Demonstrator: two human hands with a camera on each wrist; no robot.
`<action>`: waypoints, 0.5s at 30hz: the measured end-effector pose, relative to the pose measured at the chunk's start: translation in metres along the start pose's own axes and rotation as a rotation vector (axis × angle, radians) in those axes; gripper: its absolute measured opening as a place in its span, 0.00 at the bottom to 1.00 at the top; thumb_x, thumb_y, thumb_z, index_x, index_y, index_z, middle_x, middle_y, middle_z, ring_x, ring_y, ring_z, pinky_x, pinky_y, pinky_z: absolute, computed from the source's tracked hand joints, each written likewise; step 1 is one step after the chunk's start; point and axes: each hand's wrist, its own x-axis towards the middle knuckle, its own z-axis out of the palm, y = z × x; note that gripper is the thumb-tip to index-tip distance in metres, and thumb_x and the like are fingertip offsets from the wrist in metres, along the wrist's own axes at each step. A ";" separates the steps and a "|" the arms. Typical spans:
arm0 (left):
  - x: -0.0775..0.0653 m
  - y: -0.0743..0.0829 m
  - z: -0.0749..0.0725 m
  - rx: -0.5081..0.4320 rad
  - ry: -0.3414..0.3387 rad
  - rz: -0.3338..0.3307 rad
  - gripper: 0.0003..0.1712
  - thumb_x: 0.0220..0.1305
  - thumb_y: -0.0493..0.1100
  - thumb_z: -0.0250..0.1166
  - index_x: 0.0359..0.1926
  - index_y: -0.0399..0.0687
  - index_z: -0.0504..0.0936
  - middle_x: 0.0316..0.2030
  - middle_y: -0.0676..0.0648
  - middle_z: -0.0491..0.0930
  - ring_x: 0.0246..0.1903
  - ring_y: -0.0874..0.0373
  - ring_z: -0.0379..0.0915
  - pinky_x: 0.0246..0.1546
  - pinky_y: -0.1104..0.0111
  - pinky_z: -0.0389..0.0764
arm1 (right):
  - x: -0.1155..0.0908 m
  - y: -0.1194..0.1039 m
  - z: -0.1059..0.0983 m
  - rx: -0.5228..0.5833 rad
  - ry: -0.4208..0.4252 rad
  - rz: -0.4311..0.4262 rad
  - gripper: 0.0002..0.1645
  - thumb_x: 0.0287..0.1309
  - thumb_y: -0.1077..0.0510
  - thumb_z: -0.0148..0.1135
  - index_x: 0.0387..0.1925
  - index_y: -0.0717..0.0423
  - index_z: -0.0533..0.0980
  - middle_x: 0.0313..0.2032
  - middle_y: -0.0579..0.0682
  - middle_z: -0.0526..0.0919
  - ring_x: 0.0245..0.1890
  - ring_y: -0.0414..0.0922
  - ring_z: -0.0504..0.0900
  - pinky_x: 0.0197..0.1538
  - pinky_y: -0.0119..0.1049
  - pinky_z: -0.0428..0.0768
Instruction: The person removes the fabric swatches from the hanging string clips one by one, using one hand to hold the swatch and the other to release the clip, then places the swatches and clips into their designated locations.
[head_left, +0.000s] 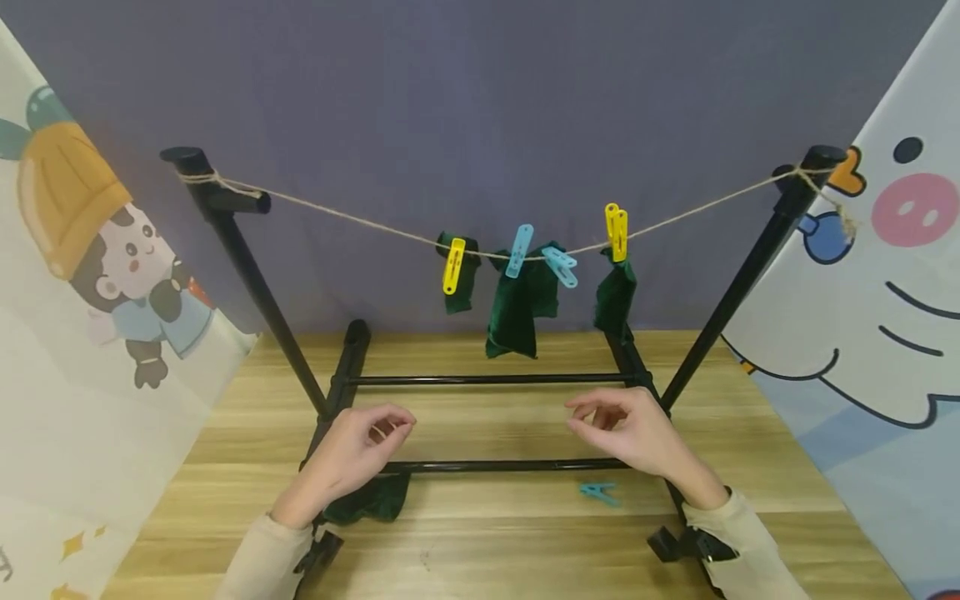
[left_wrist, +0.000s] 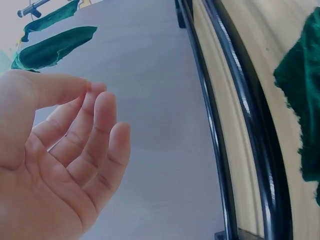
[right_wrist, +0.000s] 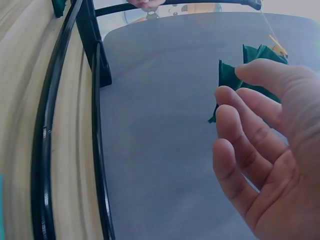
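Observation:
My left hand (head_left: 358,450) hovers over the left side of the rack with fingers loosely bent and nothing in them. In the left wrist view its thumb tip comes close to the index finger. Below it, a dark green cloth (head_left: 378,502) lies on the table. My right hand (head_left: 630,429), likewise empty and loosely curved, hovers at the right side. A blue clothespin (head_left: 598,492) lies on the table near it. Farther back, green cloths (head_left: 512,321) hang from a string (head_left: 337,215), with yellow clothespins (head_left: 453,267) at the outer ones and blue clothespins (head_left: 519,252) at the middle.
A black rack (head_left: 251,283) stands on the wood-grain table (head_left: 495,533), its two posts carrying the string. Two low crossbars (head_left: 495,379) span its base. Behind it rises a grey panel (head_left: 480,117); cartoon-printed panels (head_left: 840,333) flank both sides.

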 end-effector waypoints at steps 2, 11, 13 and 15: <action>0.003 0.003 0.000 -0.004 0.010 0.006 0.07 0.75 0.41 0.67 0.48 0.56 0.90 0.37 0.61 0.88 0.35 0.70 0.81 0.38 0.71 0.86 | 0.003 -0.002 0.000 -0.001 0.014 -0.024 0.14 0.60 0.65 0.76 0.47 0.49 0.89 0.34 0.47 0.92 0.22 0.33 0.82 0.25 0.31 0.81; 0.009 0.009 0.000 -0.047 0.053 0.014 0.08 0.76 0.41 0.67 0.50 0.54 0.89 0.39 0.59 0.89 0.35 0.69 0.82 0.40 0.69 0.86 | 0.015 -0.015 0.001 0.010 0.044 -0.074 0.14 0.61 0.66 0.75 0.47 0.49 0.89 0.31 0.44 0.91 0.20 0.33 0.80 0.25 0.30 0.80; 0.011 0.010 0.000 -0.058 0.065 0.018 0.08 0.75 0.41 0.67 0.50 0.54 0.89 0.40 0.58 0.89 0.36 0.68 0.82 0.40 0.69 0.86 | 0.017 -0.018 0.001 0.016 0.052 -0.084 0.15 0.60 0.67 0.75 0.47 0.50 0.89 0.30 0.43 0.91 0.20 0.33 0.80 0.25 0.29 0.80; 0.013 0.012 0.000 -0.071 0.078 0.018 0.08 0.75 0.40 0.68 0.50 0.55 0.89 0.40 0.58 0.89 0.36 0.68 0.82 0.40 0.69 0.86 | 0.019 -0.020 0.001 0.018 0.062 -0.103 0.16 0.59 0.69 0.75 0.47 0.51 0.89 0.28 0.42 0.90 0.20 0.33 0.80 0.25 0.29 0.80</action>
